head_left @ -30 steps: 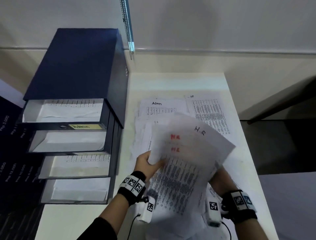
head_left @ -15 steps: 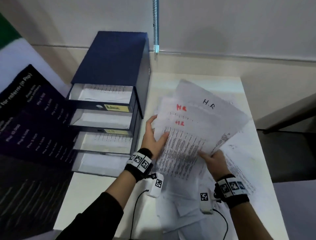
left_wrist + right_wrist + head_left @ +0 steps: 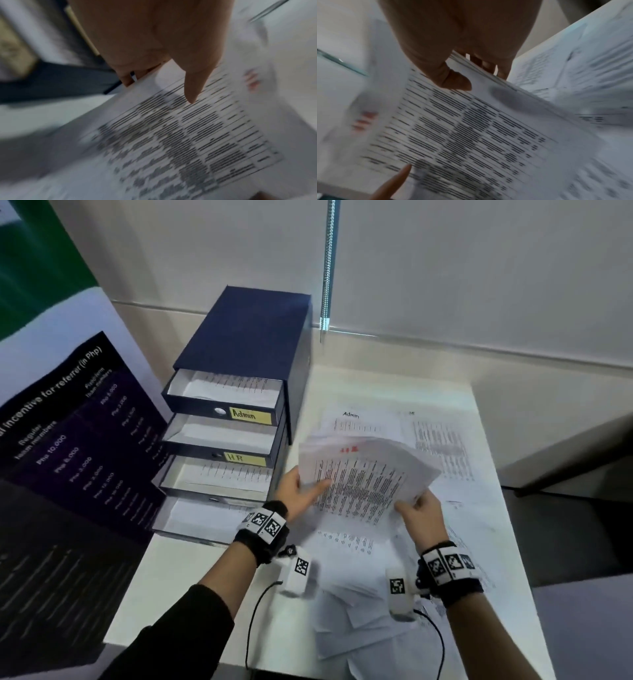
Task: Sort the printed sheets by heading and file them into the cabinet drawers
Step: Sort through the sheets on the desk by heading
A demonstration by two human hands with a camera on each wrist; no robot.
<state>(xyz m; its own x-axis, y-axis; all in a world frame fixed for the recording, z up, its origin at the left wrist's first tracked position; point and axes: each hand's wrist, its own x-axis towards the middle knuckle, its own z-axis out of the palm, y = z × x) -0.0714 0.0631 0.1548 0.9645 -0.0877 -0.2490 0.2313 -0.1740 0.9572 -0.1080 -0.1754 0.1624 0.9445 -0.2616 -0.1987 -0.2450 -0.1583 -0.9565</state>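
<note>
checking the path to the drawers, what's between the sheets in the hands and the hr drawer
Only the left hand, which grips the held sheets' left edge; its back nearly meets the HR drawer front. Head view shows this.

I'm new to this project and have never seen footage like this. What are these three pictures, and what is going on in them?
No machine here: a person works with bare hands, wearing cameras. The wide picture comes from the head, the two close ones from each wrist, looking along the fingers. The left hand and right hand each have a grip on one bundle of printed sheets headed in red, thumbs on top. On the white table stands a blue drawer cabinet with all four drawers open; one is labelled Admin, another HR. Loose sheets lie beside it.
</note>
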